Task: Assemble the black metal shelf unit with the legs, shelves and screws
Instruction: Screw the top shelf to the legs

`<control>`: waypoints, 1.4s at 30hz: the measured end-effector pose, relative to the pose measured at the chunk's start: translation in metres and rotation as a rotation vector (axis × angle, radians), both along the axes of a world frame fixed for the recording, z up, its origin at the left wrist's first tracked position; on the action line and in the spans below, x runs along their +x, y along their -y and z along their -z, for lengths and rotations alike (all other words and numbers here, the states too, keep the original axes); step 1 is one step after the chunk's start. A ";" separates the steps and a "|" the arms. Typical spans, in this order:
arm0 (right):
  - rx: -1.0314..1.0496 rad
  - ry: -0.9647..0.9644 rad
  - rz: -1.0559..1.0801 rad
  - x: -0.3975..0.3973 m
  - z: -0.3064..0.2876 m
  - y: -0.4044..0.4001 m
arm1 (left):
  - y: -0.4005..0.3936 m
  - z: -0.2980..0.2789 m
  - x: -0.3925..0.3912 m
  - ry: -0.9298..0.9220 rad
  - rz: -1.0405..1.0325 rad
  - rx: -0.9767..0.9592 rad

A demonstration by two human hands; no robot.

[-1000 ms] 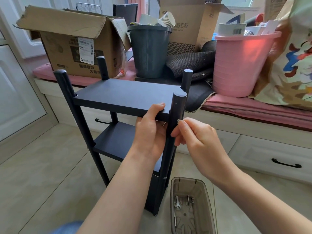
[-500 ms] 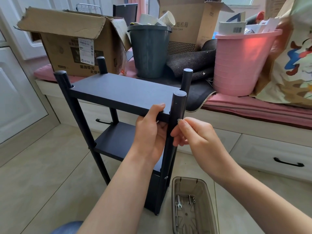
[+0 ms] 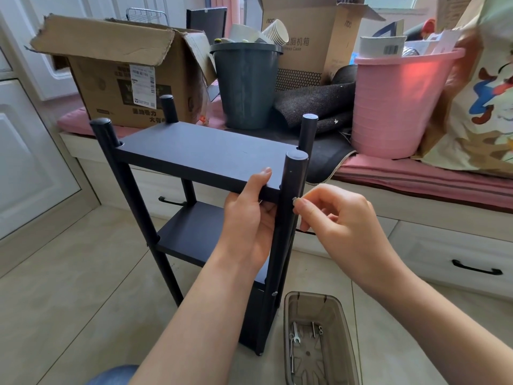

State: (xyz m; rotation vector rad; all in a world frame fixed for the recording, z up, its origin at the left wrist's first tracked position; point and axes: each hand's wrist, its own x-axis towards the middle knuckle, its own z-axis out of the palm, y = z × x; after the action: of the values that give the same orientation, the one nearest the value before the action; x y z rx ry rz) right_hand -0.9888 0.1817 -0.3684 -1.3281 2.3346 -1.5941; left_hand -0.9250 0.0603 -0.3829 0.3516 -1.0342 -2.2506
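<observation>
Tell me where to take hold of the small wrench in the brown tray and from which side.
Probably take the wrench by its shaft, between the two ends, and come straight down from above. It lies flat on the floor of the brown tray, whose walls block any sideways approach. Loose screws lie just beside it, so pinch narrowly with two fingertips.

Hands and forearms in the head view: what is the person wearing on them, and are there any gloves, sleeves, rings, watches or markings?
Both hands, left and right, are bare, with no gloves. The forearms are uncovered as far as the frame shows, with no sleeve in sight. No ring, watch, bracelet or marking is visible. Fingernails look short and unpainted. A patch of blue fabric at the bottom edge is probably the person's clothing.
</observation>
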 end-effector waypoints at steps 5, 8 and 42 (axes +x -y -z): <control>0.002 0.071 0.013 0.003 0.000 0.001 | 0.001 0.001 0.002 0.008 0.014 -0.040; 0.058 0.211 -0.065 -0.003 0.004 0.002 | 0.001 0.002 0.003 0.011 0.018 -0.035; -0.056 0.310 -0.329 -0.010 0.011 0.005 | 0.046 -0.017 0.006 -0.099 -0.101 0.285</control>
State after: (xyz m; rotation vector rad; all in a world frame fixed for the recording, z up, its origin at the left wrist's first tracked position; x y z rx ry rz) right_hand -0.9991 0.1771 -0.3797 -1.2836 1.8033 -1.6310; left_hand -0.9186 0.0139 -0.3663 0.3977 -0.6309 -2.3004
